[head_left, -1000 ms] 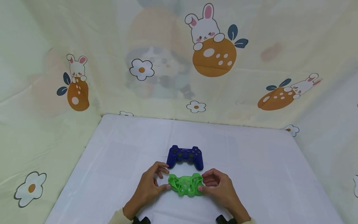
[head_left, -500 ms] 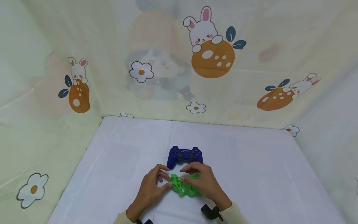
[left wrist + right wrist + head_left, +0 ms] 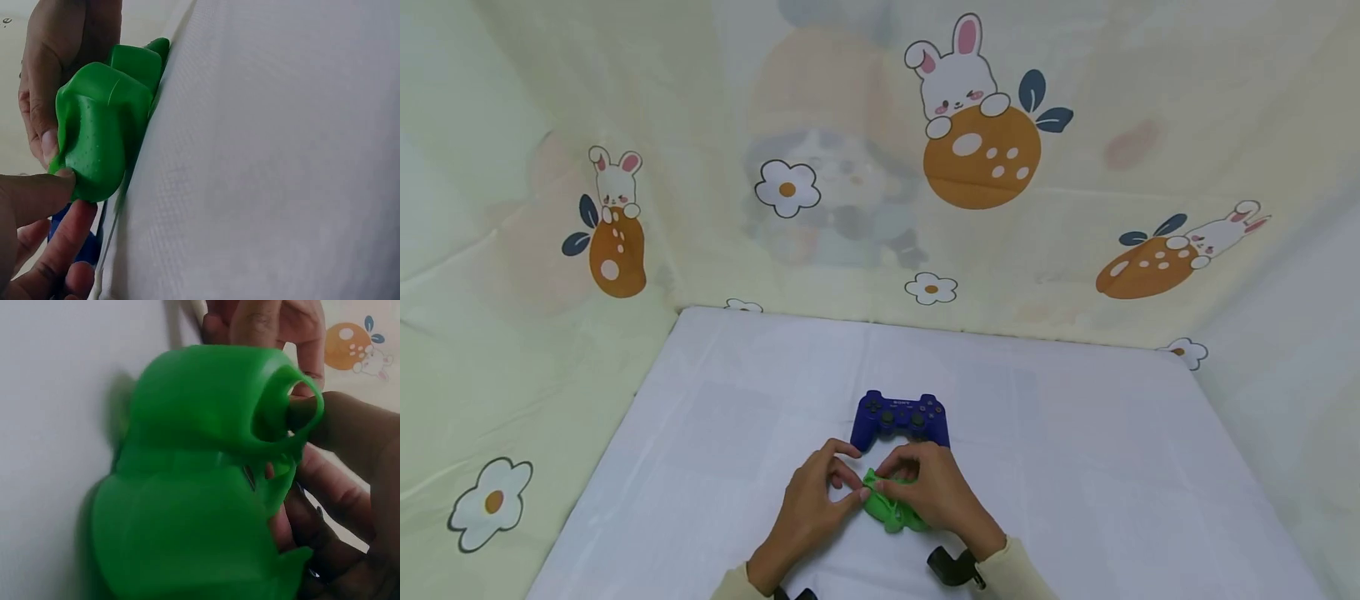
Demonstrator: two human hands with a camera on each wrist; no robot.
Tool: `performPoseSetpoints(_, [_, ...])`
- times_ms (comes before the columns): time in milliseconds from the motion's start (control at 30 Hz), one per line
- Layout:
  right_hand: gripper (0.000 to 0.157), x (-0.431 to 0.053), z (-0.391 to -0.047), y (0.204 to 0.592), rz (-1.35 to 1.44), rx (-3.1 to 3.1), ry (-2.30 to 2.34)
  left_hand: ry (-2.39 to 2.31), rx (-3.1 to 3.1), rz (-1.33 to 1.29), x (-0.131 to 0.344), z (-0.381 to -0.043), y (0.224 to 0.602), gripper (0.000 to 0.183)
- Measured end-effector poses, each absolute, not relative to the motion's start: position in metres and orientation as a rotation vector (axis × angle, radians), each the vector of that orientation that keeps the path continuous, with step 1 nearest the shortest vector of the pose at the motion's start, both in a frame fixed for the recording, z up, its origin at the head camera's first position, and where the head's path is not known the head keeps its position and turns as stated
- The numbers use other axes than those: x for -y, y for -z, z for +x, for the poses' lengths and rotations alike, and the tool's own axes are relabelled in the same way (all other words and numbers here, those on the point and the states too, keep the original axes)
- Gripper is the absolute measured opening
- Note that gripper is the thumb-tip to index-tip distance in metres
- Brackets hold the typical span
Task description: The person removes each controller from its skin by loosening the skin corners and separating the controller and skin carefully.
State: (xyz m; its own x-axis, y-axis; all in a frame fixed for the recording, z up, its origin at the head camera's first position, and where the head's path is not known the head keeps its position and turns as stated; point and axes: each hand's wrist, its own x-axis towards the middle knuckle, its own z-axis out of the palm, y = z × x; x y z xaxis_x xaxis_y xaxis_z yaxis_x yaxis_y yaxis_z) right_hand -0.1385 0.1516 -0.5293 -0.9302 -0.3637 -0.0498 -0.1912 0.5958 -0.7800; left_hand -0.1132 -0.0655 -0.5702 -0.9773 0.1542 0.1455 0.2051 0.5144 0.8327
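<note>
A green silicone controller cover (image 3: 891,512) lies on the white table, bunched between both hands. My left hand (image 3: 816,500) pinches its left end; in the left wrist view the thumb presses the rounded grip part of the cover (image 3: 97,144) with a finger below. My right hand (image 3: 934,492) reaches across the cover and pinches its upper edge near the left end. The right wrist view shows the thumb in an opening of the cover (image 3: 187,531), fingers behind it. Just beyond sits a blue game controller (image 3: 898,412), its lower right partly hidden by my right hand.
White cloth covers the table (image 3: 1075,467). A pale curtain (image 3: 850,267) printed with rabbits, oranges and flowers hangs behind and at the sides. Black wrist devices, such as the right one (image 3: 951,568), sit at both wrists.
My right hand has moved left from the cover's right end to its left part and taken hold there. The cover now looks more bunched. My left hand stays at the left end.
</note>
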Motion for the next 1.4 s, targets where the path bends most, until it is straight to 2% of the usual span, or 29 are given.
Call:
performPoseSetpoints(400, [0.007, -0.156, -0.138, 0.534, -0.325, -2.593, 1.368, 1.661, 2.618, -0.381, 0.063, -0.109, 0.571, 0.046])
performPoseSetpoints(700, [0.004, -0.161, -0.138, 0.537, -0.104, -2.625, 1.559, 1.747, 2.589, -0.197, 0.074, -0.096, 0.567, 0.041])
performPoseSetpoints(833, [0.005, -0.161, -0.137, 0.536, -0.118, -2.643, 1.578, 1.729, 2.587, -0.140, 0.080, -0.088, 0.564, 0.040])
performPoseSetpoints(967, [0.012, -0.163, -0.134, 0.530, -0.160, -2.730, 1.536, 1.627, 2.587, -0.148, 0.081, -0.084, 0.565, 0.041])
performPoseSetpoints(1400, [0.015, -0.218, -0.126, 0.534, -0.064, -2.801, 1.298, 1.507, 2.567, -0.260, 0.052, -0.079, 0.549, 0.044])
